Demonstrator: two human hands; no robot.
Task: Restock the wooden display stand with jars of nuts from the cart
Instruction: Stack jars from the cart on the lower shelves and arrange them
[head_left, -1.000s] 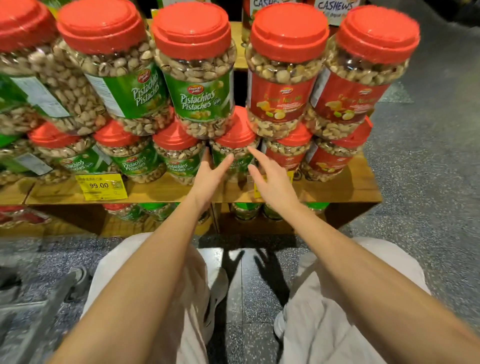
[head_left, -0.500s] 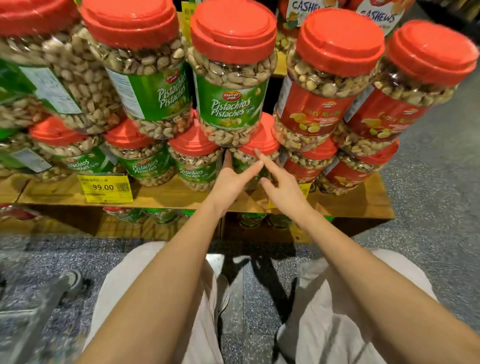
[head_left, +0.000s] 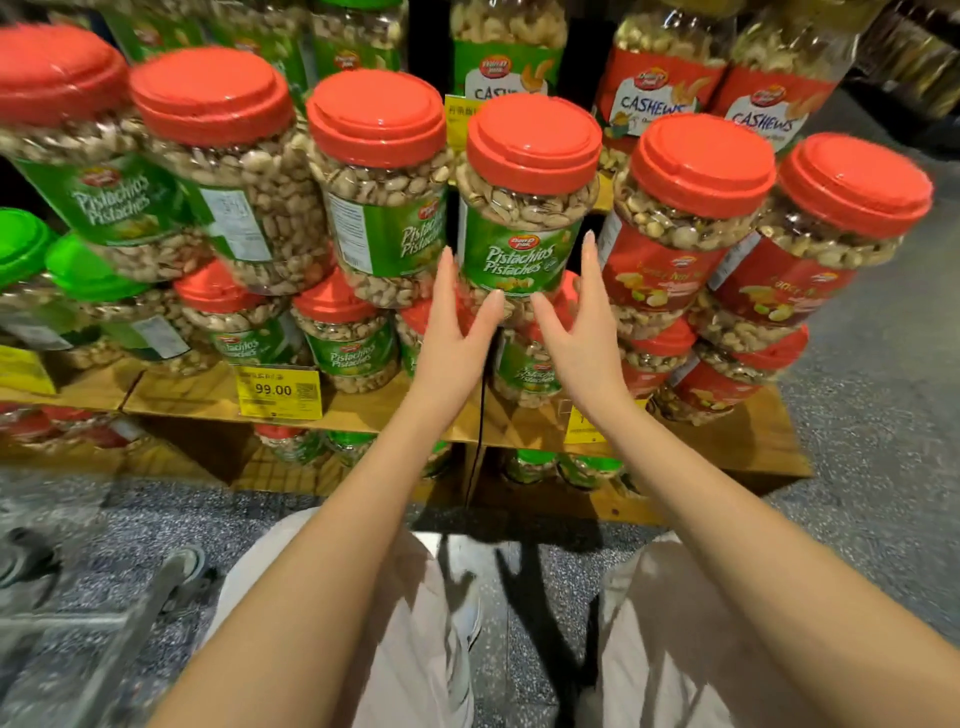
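Observation:
A pistachio jar (head_left: 524, 213) with a red lid and green label stands in the upper row of the wooden display stand (head_left: 405, 410), on top of lower jars. My left hand (head_left: 457, 322) is at the jar's lower left with straight fingers, thumb against its base. My right hand (head_left: 582, 317) is at its lower right, fingers straight and upward, thumb toward the base. Neither hand is curled round the jar. More pistachio jars (head_left: 384, 192) fill the row to the left.
Red-label mixed nut jars (head_left: 685, 223) stand to the right, cashew jars (head_left: 660, 78) behind and above. A yellow price tag (head_left: 278, 392) reads 99.00. More jars sit under the shelf. A cart's metal frame (head_left: 119, 629) is at lower left on the speckled floor.
Both hands rose from the lower-row jar to the sides of the upper-row pistachio jar and spread apart. The view shifted upward and closer.

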